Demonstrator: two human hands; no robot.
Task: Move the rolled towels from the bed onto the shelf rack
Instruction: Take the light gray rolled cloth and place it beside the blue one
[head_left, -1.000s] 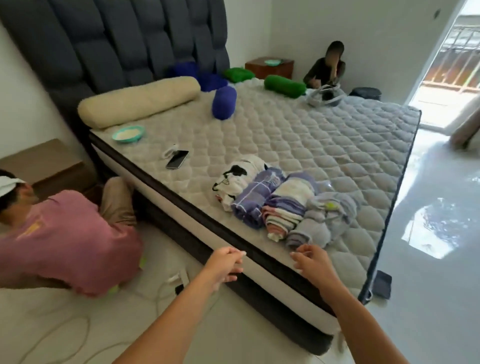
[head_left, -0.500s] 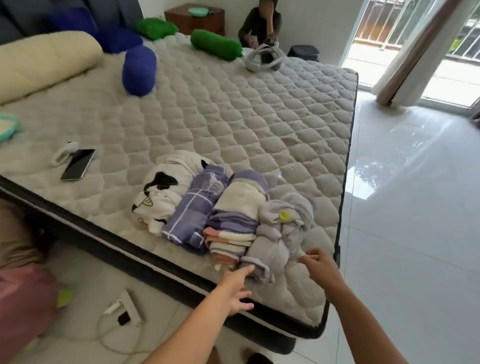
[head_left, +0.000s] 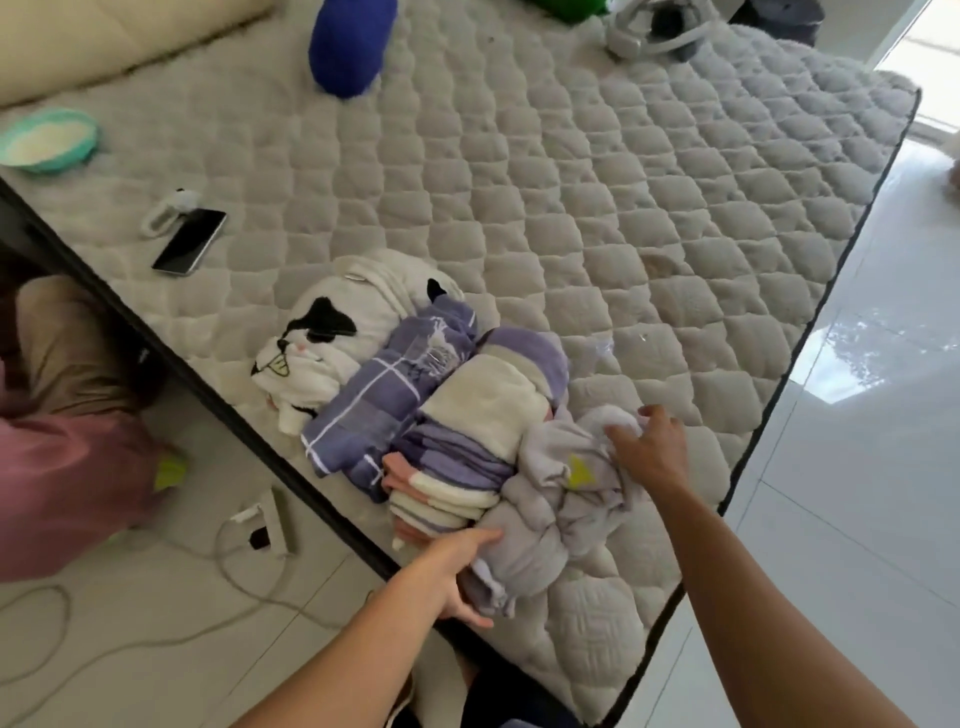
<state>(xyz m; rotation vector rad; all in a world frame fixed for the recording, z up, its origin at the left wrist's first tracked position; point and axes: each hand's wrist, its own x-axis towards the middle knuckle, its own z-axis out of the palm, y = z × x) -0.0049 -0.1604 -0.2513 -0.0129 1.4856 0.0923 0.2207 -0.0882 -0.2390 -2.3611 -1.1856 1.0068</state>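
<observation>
Several rolled towels lie side by side near the bed's (head_left: 597, 218) near corner: a white one with a black cat print (head_left: 322, 343), a purple checked one (head_left: 384, 400), a striped cream-and-purple one (head_left: 467, 431) and a pale grey one (head_left: 550, 499) at the right. My left hand (head_left: 457, 577) grips the near end of the grey towel, thumb on top and fingers underneath. My right hand (head_left: 647, 447) clutches its far end. No shelf rack is in view.
A phone (head_left: 189, 241), a small white device (head_left: 169, 210) and a teal bowl (head_left: 49, 140) lie on the mattress at the left. A blue bolster (head_left: 348, 41) and a headset (head_left: 654, 26) sit further back. A person in pink (head_left: 62, 467) crouches on the floor beside cables (head_left: 228, 561).
The view has closed in on the towels. Both hands reached forward from the mattress edge and took hold of the grey towel's two ends.
</observation>
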